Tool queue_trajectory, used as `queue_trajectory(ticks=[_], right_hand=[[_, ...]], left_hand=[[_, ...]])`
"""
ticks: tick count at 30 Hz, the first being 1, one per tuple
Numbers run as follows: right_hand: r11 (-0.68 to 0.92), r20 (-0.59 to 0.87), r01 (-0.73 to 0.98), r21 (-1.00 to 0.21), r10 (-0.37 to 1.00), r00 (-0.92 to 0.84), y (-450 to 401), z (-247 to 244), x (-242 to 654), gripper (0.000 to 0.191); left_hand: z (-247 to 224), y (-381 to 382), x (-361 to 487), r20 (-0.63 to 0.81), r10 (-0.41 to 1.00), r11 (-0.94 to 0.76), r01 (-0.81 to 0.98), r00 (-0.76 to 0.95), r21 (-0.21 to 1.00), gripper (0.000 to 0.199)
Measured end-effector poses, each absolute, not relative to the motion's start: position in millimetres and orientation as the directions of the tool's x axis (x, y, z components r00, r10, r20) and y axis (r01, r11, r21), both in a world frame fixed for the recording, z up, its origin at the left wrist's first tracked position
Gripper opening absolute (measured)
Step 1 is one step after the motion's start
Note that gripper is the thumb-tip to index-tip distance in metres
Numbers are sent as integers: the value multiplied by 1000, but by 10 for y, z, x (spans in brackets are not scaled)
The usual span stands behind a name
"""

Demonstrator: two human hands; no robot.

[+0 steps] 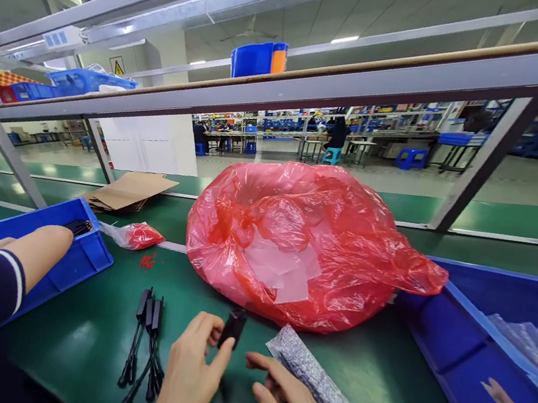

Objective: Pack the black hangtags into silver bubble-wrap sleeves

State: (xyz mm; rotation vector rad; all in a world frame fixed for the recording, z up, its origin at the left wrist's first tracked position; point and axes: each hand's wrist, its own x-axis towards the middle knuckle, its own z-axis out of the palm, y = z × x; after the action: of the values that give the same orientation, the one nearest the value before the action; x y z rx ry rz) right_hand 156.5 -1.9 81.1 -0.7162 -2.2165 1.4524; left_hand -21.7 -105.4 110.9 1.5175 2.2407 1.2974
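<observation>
My left hand (196, 365) pinches a small black box-shaped piece (233, 328) between thumb and fingers above the green table. It resembles the box ends of the cables nearby, but its lower part is hidden. To its right, my right hand (289, 398) has thumb and forefinger apart, with nothing seen between them. Beyond that hand lies a bubble-wrap pouch (315, 375), partly covered by it. A short dark strip shows by the right wrist. Left of my hands, several black cables with box-shaped ends (152, 318) lie side by side.
A large red plastic bag (340, 265) bulges behind my hands. Blue bins stand left (96, 254) and right (453, 347); a co-worker's arm (44, 253) reaches over the left one. Small red pieces (147, 262) lie near a clear bag (139, 235). Cardboard sheets (133, 190) lie behind.
</observation>
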Motion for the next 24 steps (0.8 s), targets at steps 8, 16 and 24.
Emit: queue_trajectory(ticks=[8, 16, 24], right_hand=[[-36, -55, 42, -998, 714, -698, 332, 865, 1726, 64], [-71, -136, 126, -989, 756, -640, 346, 1058, 2174, 71], [-78, -117, 87, -993, 664, -738, 228, 1063, 2178, 61]], left_hand=[[1226, 274, -138, 458, 858, -71, 830, -233, 553, 23], [1433, 983, -231, 449, 893, -60, 984, -21, 166, 11], [989, -831, -137, 578, 806, -144, 990, 123, -10, 21]])
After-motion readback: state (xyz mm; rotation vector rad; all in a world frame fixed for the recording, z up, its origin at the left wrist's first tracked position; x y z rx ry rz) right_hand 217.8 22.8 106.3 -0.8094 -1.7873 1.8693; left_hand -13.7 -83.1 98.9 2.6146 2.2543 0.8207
